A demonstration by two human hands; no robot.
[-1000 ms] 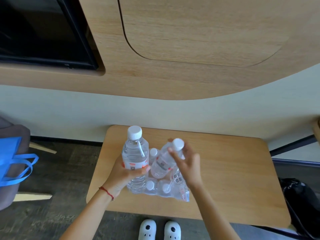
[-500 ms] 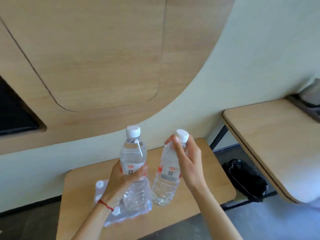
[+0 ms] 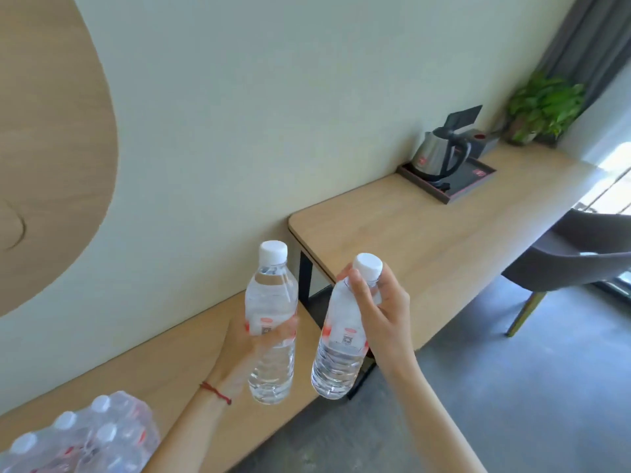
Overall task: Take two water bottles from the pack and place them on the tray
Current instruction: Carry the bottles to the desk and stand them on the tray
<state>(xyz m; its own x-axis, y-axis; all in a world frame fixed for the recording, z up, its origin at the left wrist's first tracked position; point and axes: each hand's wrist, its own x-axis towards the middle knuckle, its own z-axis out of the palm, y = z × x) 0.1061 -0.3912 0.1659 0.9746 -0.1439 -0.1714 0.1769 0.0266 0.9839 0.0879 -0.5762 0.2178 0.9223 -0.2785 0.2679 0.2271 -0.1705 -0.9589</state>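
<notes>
A pale wall [image 3: 273, 97] rose before me, with a curved wooden panel [image 3: 51, 131] at its left. A long wooden desk [image 3: 426, 240] ran along it above grey floor [image 3: 512, 387]. A grey chair [image 3: 580, 254] stood alongside, dark curtains [image 3: 587, 39] beyond, and daylight glared at the right.

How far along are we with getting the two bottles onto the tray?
Done: both bottles are out of the pack, which lies on the low table. In hand: the left hand grips one bottle around its middle, the right hand holds the other bottle near its cap. Left: carry both to the dark tray with the kettle on the far desk and set them down.
</notes>
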